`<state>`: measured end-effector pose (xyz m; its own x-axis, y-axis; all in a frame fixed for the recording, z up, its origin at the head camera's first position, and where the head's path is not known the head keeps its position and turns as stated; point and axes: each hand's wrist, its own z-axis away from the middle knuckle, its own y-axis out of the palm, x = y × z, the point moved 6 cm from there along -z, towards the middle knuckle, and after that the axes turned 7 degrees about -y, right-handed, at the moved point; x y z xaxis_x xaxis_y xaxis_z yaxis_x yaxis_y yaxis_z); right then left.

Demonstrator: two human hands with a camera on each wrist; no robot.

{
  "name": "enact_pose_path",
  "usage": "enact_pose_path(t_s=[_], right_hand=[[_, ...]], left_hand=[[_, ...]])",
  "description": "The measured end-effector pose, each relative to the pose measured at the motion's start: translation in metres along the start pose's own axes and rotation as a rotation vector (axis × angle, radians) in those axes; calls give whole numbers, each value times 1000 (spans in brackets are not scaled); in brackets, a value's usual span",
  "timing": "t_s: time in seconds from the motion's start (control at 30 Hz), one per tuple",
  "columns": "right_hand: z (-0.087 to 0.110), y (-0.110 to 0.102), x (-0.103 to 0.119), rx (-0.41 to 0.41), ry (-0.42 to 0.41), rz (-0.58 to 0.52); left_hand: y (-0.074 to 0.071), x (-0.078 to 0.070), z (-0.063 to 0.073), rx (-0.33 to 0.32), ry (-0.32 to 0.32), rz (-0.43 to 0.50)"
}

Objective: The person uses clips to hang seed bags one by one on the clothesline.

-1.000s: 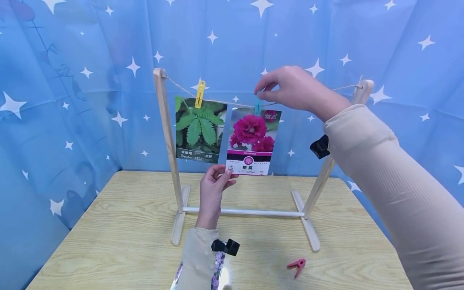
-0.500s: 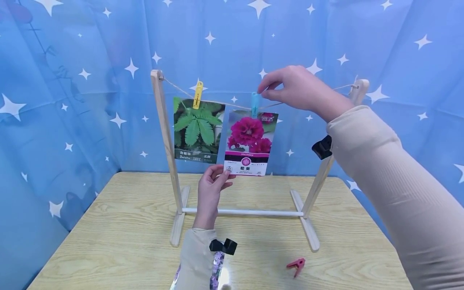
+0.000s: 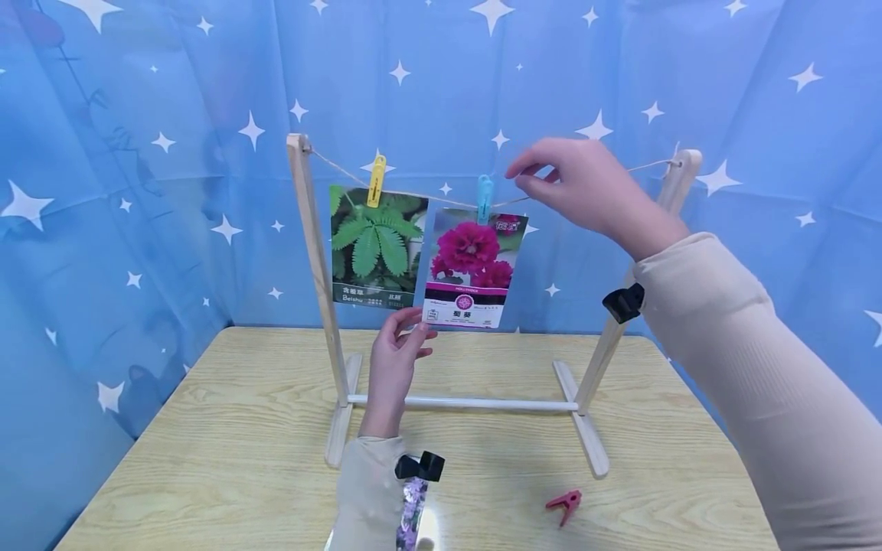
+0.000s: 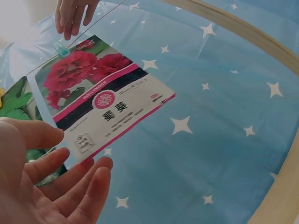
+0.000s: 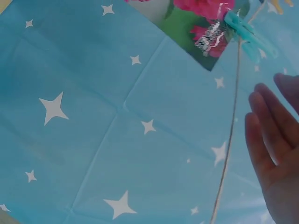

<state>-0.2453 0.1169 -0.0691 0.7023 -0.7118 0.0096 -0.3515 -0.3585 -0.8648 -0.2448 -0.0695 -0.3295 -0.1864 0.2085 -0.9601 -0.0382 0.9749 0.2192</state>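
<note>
A seed packet with magenta hollyhocks (image 3: pixel 465 264) hangs from the string under a blue clothespin (image 3: pixel 485 199). My left hand (image 3: pixel 393 363) is at the packet's lower left corner, thumb and fingers spread apart; in the left wrist view the fingers (image 4: pixel 77 186) lie behind that corner, and I cannot tell whether they touch it. My right hand (image 3: pixel 572 180) is just right of the clothespin, apart from it and holding nothing. Left of the hollyhocks hangs a green-leaf seed packet (image 3: pixel 375 249), held by a yellow clothespin (image 3: pixel 376 181).
A wooden frame (image 3: pixel 317 268) carries the string and stands on the wood-grain table (image 3: pixel 220 428). A red clothespin (image 3: pixel 565 503) lies at the front right. Under my left sleeve shows part of a purple-flowered packet (image 3: pixel 411 509). Behind hangs a blue star-patterned curtain (image 3: pixel 441 92).
My right hand has let go of the blue clothespin and moved right and slightly down. My left fingers have loosened from the hollyhock packet and shifted a little left. The packet stays hanging.
</note>
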Motion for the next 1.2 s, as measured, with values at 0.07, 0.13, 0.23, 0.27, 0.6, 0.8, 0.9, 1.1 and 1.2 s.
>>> enact_pose_path(t_s=[0.07, 0.13, 0.23, 0.27, 0.6, 0.8, 0.9, 1.1, 1.2], right_hand=[[4, 1, -1, -22, -12, 3], [9, 1, -2, -48, -27, 2], [17, 1, -2, -105, -68, 3], [20, 1, -1, -130, -84, 2], [45, -1, 2, -325, -137, -45], [61, 8, 3, -374, -115, -109], [69, 11, 12, -385, -101, -155], [87, 24, 23, -364, -89, -224], [98, 41, 10, -312, -69, -228]], left_hand=[[-2, -2, 1, -5, 4, -31], [-4, -5, 2, -5, 8, -45], [-7, -8, 5, -1, 20, -63], [-8, -9, 6, -2, 22, -75], [-11, -21, 15, 12, 29, -186], [-8, -30, 22, 44, 50, -228], [-5, -34, 26, 77, 73, -276], [3, -38, 33, 131, 120, -382], [9, -39, 37, 166, 155, -466]])
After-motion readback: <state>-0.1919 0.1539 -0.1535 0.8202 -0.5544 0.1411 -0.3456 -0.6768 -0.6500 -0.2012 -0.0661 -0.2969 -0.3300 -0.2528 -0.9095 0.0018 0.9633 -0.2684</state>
